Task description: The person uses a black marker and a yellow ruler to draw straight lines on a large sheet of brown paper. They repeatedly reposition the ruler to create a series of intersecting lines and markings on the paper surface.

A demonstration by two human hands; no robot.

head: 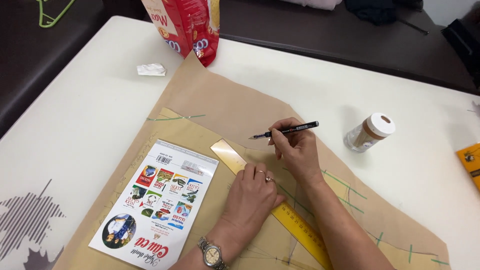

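My left hand (252, 192), with a ring and a wristwatch, presses flat on a yellow ruler (300, 227) that lies diagonally across brown pattern paper (225, 102). Just above it, my right hand (296, 147) grips a black pen (287, 130), tip pointing left and raised slightly over the paper near the ruler's upper end (226, 150). Green and pencil lines mark the paper. A white booklet (157, 202) with colourful pictures rests on the paper to the left of my left hand.
A red snack bag (192, 25) stands at the table's far edge. A crumpled white scrap (151, 69) lies left of it. A small jar with a white lid (370, 132) lies at right, an orange item (471, 162) at the right edge. The white table (75, 115) has dark seating behind.
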